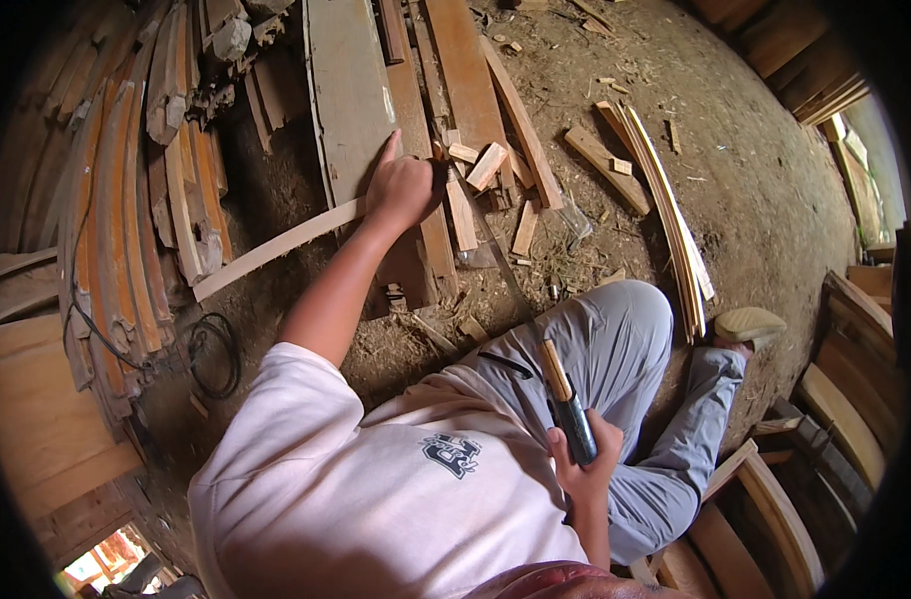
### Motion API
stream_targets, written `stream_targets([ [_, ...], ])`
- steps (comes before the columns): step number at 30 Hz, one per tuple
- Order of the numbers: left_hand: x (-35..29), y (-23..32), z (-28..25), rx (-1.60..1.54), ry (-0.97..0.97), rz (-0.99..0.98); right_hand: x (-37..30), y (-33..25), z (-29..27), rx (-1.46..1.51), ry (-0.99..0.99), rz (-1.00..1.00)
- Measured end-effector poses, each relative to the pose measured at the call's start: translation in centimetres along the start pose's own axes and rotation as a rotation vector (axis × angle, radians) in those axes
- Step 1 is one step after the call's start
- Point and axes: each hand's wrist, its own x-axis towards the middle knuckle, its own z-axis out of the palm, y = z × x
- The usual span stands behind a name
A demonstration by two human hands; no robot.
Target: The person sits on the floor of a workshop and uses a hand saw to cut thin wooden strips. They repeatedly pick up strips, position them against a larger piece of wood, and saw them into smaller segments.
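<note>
My right hand (590, 457) is wrapped round the black and wooden handle of a long, thin handsaw (573, 409), held over my lap. Its narrow blade runs away from me, and its far end lies close to my left hand (405, 190). That hand presses down on a thin wooden strip (276, 248), index finger stretched forward and the other fingers curled over it. The strip crosses a wide grey-brown board (350, 110) and juts out to the left. Where strip and blade come together is partly hidden by my left hand.
Small wood offcuts (487, 167) lie right of the blade. Thin strips (665, 220) rest on the dirt floor (755, 190) near my foot. Stacked planks (116, 210) and a coiled black cable (214, 354) are at left; curved timber (780, 514) stands lower right.
</note>
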Motion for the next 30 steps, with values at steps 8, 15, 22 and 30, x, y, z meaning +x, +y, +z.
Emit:
stream_targets([
  [8,0.1,0.1,-0.1,-0.071,0.014,-0.005,0.6,-0.8,2.2,-0.004,0.035,-0.055],
  [15,-0.3,-1.1,2.4,-0.069,0.035,-0.077,9.2,-0.8,8.2,0.142,-0.049,0.044],
  [22,-0.1,-1.2,4.1,-0.102,0.090,-0.076,9.9,1.0,8.9,0.164,-0.032,0.082],
  [30,0.0,0.7,-0.4,-0.115,0.093,-0.027,-0.9,0.5,-0.2,0.071,-0.047,0.165],
])
